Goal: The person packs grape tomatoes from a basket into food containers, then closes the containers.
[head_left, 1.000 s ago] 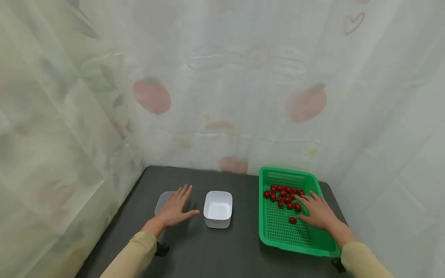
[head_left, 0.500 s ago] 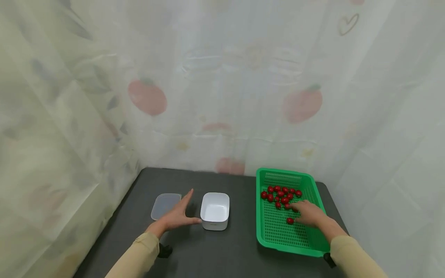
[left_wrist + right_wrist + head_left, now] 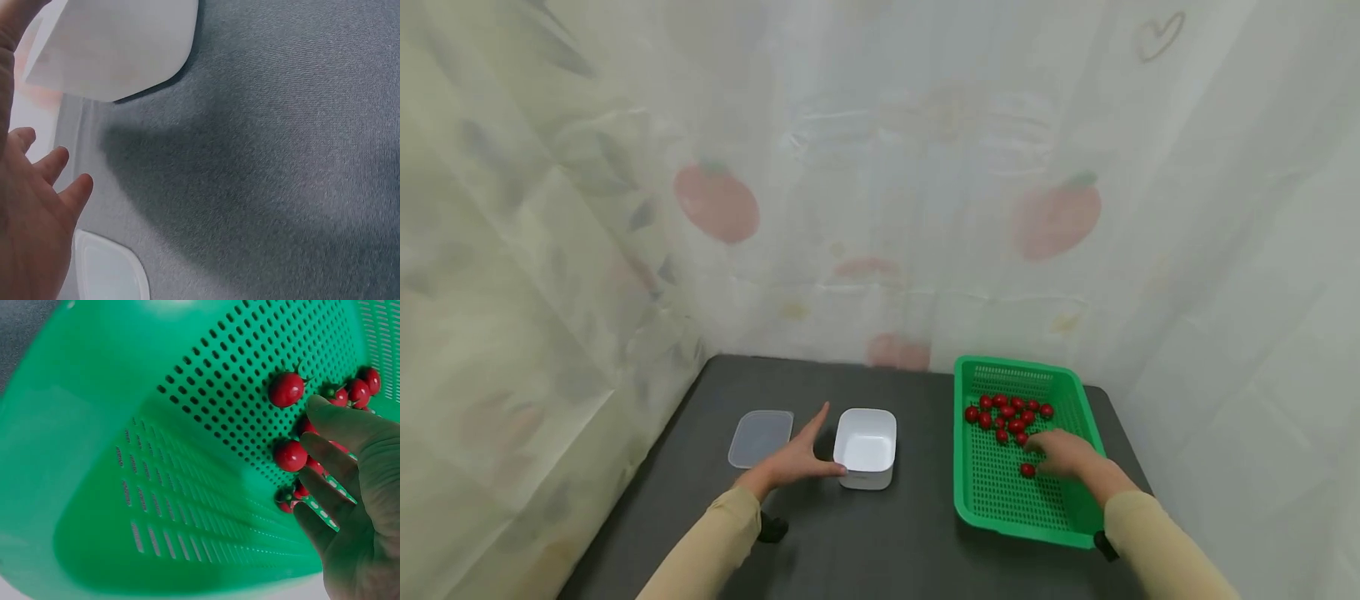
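My left hand (image 3: 793, 461) is spread beside a white square container (image 3: 868, 481), its thumb tip right at the near left corner of the rim. The left wrist view shows the container's side (image 3: 125, 53) close above the fingers. My right hand (image 3: 1063, 454) reaches down into a green perforated basket (image 3: 964, 492) holding several red cherry tomatoes (image 3: 1016, 426). Its thumb and fingers are bent and apart. In the right wrist view, the thumb tip is close to one cherry tomato (image 3: 286, 389), and the fingers are beside another (image 3: 290, 455).
A translucent lid (image 3: 760, 437) lies flat on the dark grey table (image 3: 910, 533), left of the container. A printed curtain (image 3: 880, 208) hangs along the table's back and both sides. The basket stands at the table's right edge.
My left hand has shifted right toward the container, uncovering the lid. My right hand has lowered into the basket, its fingers drawing inward around the nearer tomatoes.
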`<state>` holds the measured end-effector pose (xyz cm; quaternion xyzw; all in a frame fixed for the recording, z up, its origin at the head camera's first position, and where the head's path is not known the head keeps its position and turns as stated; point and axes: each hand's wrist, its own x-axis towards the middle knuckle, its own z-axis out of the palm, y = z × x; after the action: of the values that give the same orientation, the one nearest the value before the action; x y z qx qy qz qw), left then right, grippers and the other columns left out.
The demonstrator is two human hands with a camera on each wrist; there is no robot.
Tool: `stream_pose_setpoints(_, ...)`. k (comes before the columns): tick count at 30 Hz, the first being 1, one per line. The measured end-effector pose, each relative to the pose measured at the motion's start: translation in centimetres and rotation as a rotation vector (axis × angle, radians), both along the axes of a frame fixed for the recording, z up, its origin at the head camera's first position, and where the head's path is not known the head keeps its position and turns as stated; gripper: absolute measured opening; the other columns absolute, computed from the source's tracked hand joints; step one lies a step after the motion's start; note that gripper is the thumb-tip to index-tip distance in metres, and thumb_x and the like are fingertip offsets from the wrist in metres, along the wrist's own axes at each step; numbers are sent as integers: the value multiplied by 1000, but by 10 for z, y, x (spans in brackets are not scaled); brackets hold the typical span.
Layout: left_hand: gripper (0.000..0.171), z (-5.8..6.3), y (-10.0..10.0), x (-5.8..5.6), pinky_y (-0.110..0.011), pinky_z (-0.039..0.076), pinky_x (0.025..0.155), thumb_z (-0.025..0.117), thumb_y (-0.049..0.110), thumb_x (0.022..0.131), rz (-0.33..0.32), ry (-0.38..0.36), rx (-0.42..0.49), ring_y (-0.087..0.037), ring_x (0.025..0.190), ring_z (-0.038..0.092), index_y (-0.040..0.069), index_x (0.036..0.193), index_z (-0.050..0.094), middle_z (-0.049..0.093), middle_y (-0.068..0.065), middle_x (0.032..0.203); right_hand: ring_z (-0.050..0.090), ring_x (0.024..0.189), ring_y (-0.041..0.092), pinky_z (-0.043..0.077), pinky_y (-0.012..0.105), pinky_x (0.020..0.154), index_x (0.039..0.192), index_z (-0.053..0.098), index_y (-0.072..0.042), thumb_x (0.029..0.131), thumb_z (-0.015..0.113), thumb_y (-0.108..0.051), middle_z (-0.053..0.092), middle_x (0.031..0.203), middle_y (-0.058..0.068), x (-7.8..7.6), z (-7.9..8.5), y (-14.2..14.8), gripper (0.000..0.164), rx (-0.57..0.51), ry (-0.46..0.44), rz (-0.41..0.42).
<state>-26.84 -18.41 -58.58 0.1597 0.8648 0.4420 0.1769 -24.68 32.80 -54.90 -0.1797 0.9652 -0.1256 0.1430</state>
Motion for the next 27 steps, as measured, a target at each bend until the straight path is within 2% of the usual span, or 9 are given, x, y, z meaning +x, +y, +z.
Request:
stream_pose_setpoints(6,131,-6,10,-3,-65,18,117,90,46,77,-3,-3,10,-36,155,6,25,166,-3,0,-10,171,64,102,35,53,53,84,119,71,-4,89,78,-6,69,110,12,-2,-6,3,31,-15,5,-14)
stream_pose_setpoints(14,129,-15,15,-4,-64,21,116,90,43,78,-9,-5,32,-36,155,7,20,166,-2,2,-10,171,64,94,28,53,50,80,113,72,-8,89,79,-6,68,102,4,-2,-12,1,26,-11,-17,-20)
stream_pose_setpoints(19,127,-17,17,-4,-64,25,114,90,40,78,-9,-8,61,-37,155,10,21,166,1,4,-10,171,63,92,28,53,51,78,111,72,-8,89,78,-5,67,100,4,-2,-13,0,23,-6,-26,-21)
stream_pose_setpoints(27,127,-22,17,-3,-62,27,114,91,37,78,-10,-8,58,-36,154,15,21,166,2,8,-13,171,64,89,27,53,50,78,111,73,-7,88,79,-3,68,98,6,-6,-13,-8,24,25,-40,-25)
